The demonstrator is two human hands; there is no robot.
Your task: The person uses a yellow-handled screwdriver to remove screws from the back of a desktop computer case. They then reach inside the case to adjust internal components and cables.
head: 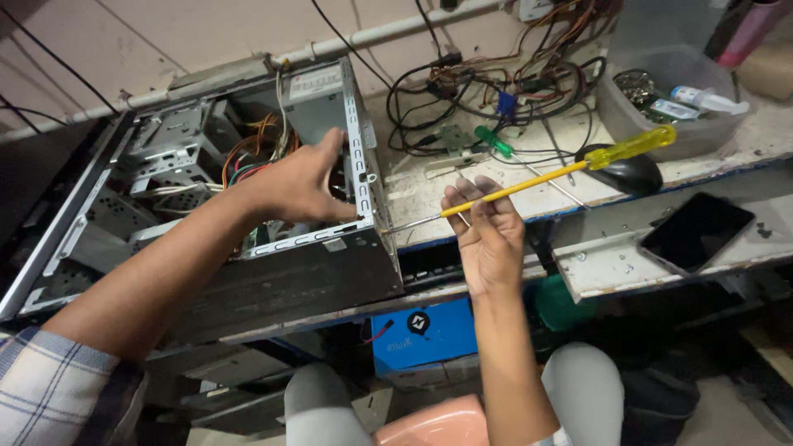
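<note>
Left hand (301,186) spread flat on the rear corner of the open computer case (206,215), gripping nothing. Right hand (487,231) at 3 o'clock of the case, fingers pinched on a yellow screwdriver (529,182), handle toward 2 o'clock, tip at the case edge.

Even, soft indoor light, moderately bright. Shadow pools under the workbench (496,285) and inside the computer case (248,182). Mild glare on the phone (698,231). Wide-angle bending at edges; corners slightly soft.
</note>
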